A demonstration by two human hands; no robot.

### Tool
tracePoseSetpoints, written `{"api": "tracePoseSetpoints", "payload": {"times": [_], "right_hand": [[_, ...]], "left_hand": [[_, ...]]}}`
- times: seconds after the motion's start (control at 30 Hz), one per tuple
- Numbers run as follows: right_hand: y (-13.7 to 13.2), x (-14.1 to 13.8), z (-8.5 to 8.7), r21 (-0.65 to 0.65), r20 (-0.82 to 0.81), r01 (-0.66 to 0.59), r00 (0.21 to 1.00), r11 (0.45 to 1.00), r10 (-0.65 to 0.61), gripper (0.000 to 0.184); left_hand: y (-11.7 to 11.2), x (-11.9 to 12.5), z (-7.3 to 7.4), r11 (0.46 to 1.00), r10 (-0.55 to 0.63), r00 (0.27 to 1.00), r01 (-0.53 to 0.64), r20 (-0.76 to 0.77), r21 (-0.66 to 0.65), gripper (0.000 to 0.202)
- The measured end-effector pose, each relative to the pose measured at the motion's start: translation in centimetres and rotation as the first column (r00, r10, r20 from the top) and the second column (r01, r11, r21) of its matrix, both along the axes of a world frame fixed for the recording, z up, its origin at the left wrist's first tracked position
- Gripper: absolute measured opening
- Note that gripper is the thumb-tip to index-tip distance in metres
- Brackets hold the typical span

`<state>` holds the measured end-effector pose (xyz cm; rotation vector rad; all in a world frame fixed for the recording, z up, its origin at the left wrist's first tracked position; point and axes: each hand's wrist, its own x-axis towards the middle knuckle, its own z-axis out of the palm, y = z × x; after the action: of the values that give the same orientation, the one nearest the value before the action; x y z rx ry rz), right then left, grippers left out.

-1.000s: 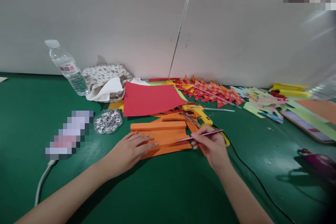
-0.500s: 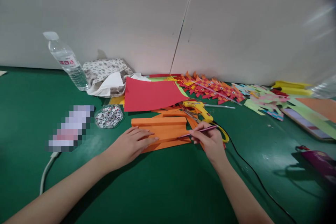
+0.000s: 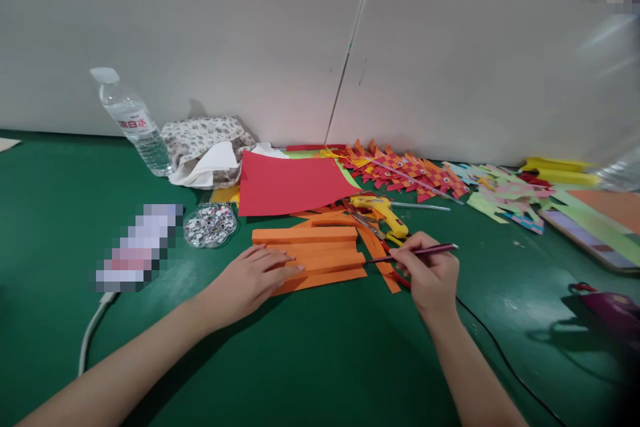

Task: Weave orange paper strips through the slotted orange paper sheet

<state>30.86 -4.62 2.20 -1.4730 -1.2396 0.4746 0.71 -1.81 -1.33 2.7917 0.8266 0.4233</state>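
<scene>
Folded orange paper (image 3: pixel 325 252) with lengthwise creases lies on the green table in front of me. My left hand (image 3: pixel 263 273) rests flat on its left part, fingers stretched out. In my right hand (image 3: pixel 427 270) is a slim dark pink pen (image 3: pixel 434 249), pinched between the fingers. Its tip is at the paper's right edge; whether it touches, I cannot tell. Orange paper strips (image 3: pixel 377 250) lie just right of the folded paper. Scissors with red and yellow handles, partly hidden by my right hand, lie beside them.
Behind the paper are a red sheet (image 3: pixel 295 183), a yellow glue gun (image 3: pixel 383 210) and woven red-orange paper fish (image 3: pixel 405 170). A pack of googly eyes (image 3: pixel 211 224), a phone (image 3: pixel 143 243) and a water bottle (image 3: pixel 135 123) stand or lie left. A black cord (image 3: pixel 500 347) runs right.
My right hand has moved to the right with the pen, from over the folded paper to its right edge. My left hand stays on the paper. The view has shifted slightly.
</scene>
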Motion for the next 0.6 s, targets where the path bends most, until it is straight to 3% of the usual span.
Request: {"api": "tracePoseSetpoints", "payload": {"times": [0.13,0.3,0.4,0.6], "right_hand": [[-0.2,-2.2,-1.0,-0.078,-0.359,-0.234,0.913,0.969,0.192,0.018],[-0.3,-5.3,-2.0,-0.224,-0.436,-0.455,0.838,0.862,0.329,0.025],[-0.2,-5.3,-2.0,-0.237,-0.420,-0.457,0.844,0.857,0.333,0.027],[0.3,-2.2,-1.3,-0.151,-0.226,-0.291,0.941,0.945,0.253,0.023]], "left_hand": [[0.1,0.0,-0.1,1.000,-0.004,1.000,0.004,0.000,-0.004,0.042],[0.1,0.0,0.0,1.000,-0.008,1.000,0.008,-0.011,-0.008,0.043],[0.0,0.0,0.0,1.000,-0.007,1.000,0.007,-0.021,-0.012,0.043],[0.1,0.1,0.2,1.000,-0.009,1.000,0.009,-0.006,-0.011,0.041]]}}
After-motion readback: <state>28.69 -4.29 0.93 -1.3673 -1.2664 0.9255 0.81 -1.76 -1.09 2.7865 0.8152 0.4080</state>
